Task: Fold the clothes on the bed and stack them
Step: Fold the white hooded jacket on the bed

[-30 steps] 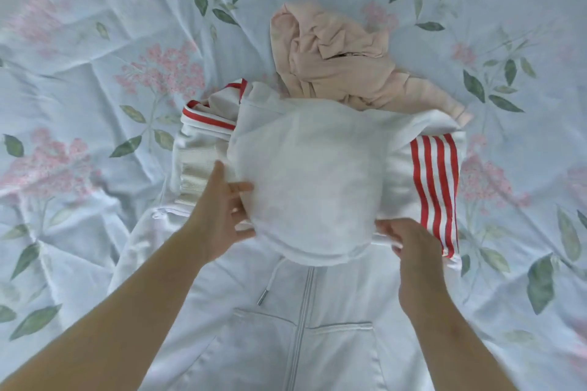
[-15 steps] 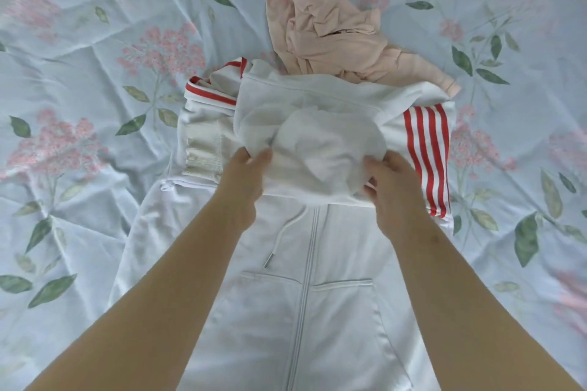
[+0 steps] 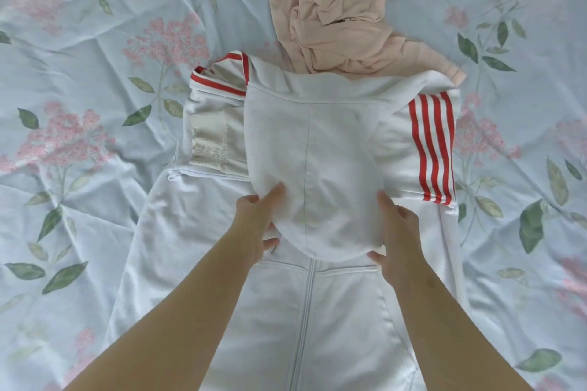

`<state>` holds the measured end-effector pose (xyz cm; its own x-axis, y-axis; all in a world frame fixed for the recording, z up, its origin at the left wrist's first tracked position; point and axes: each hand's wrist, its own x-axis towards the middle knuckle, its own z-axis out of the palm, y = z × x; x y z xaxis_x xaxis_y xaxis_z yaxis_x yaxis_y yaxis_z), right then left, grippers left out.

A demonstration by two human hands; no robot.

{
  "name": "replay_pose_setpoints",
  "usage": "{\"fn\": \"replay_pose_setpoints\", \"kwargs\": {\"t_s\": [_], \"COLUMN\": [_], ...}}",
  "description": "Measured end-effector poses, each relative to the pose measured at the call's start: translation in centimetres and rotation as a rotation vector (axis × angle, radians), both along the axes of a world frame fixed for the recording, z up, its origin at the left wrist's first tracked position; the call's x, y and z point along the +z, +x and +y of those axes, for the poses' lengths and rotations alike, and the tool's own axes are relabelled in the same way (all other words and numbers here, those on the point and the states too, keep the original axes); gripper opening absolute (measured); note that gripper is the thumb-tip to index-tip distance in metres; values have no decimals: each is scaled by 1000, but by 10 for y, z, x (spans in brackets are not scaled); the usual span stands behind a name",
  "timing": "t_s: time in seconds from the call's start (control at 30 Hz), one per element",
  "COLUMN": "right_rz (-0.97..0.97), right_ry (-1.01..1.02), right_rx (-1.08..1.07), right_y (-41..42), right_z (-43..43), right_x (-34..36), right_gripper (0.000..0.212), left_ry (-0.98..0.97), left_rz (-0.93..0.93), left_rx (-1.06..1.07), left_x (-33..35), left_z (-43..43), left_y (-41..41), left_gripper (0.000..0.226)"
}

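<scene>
Flattened now, hood [image 3: 317,168] sits between left hand [image 3: 257,225] and right hand [image 3: 397,232].

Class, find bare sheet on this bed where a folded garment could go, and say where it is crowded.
Bare sheet lies left of the hoodie and right of its red stripes. The middle is crowded: hoodie, left hand, right hand, pink garment beyond.

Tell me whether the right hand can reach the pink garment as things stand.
Probably yes, once freed: the right hand holds the white hood, but the pink garment lies uncovered just beyond it, with nothing on top.
</scene>
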<state>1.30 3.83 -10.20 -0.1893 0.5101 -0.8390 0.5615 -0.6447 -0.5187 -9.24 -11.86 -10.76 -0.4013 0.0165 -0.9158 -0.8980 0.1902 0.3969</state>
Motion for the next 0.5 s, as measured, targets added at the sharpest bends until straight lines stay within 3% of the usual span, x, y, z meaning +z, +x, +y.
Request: {"fn": "replay_pose_setpoints", "kwargs": {"t_s": [0.07,0.13,0.27,0.33,0.4,0.43,0.5], "right_rz": [-3,76,595,445,46,-66,-44], "right_ry": [50,81,-53,-100,-87,-69,-6], "right_rx": [124,96,-160,-101,27,62,83], "right_y": [-14,-25,-21,-13,-4,0,-1], "right_z": [-3,-1,13,9,1,-1,-1], "right_x": [-2,6,25,16,1,-5,-8], "right_gripper": [26,16,31,34,27,19,5], "left_ry": [-40,58,511,399,166,105,78], "left_rz": [40,56,263,280,193,126,63], "left_rx": [-2,90,201,102,40,34,53], "left_x": [-3,3,30,26,10,4,0], "left_z": [11,14,-3,-15,-24,-26,-26], "left_y": [1,-5,-26,-29,-27,-26,-23], "left_gripper": [41,32,21,23,19,21,45]}}
